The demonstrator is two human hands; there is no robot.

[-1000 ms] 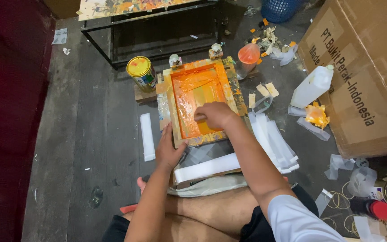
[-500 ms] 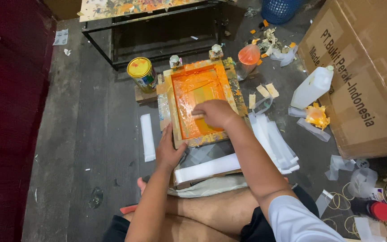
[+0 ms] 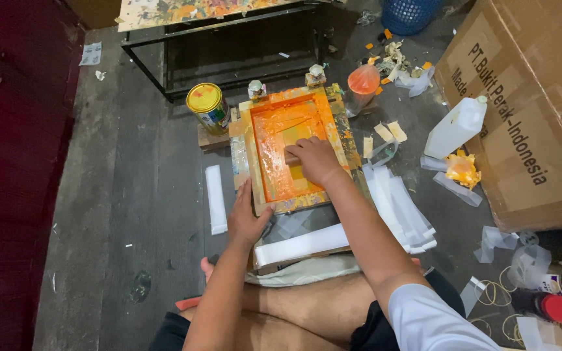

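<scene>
Item: floor-level screen-printing station, 1 seated person, 2 bare hands at work. Principal object: 1 wooden screen-printing frame (image 3: 292, 151), mesh flooded with orange ink, lying flat on a low board on the dark floor, directly ahead of the person's crossed legs. Right hand (image 3: 315, 160): fingers curled closed over a squeegee (image 3: 292, 158), of which only a short pale end shows at the fingertips, set about mid-mesh. Left hand (image 3: 247, 220): flat and spread, gripping nothing, pressed on the frame's near-left corner to steady it. Step judged in hand: the ink pull across the mesh, blade roughly halfway down. Next move, as a judgement, calls for even downward pressure, a steady blade angle to the near rail, and the left hand holding firm so the frame does not shift on the piece beneath. Adjacent stock: 1 white strip (image 3: 300, 244) touching the frame's near edge; 1 stack of white strips (image 3: 401, 208) just right of it; 1 single white strip (image 3: 215, 198) to the left. Sundries: 1 yellow-lidded tin (image 3: 207, 105) near the far-left corner; 1 orange-stained cup (image 3: 363, 83) near the far-right corner; 1 white plastic jug (image 3: 455, 127) and 1 large cardboard carton (image 3: 528, 110) well to the right.
</scene>
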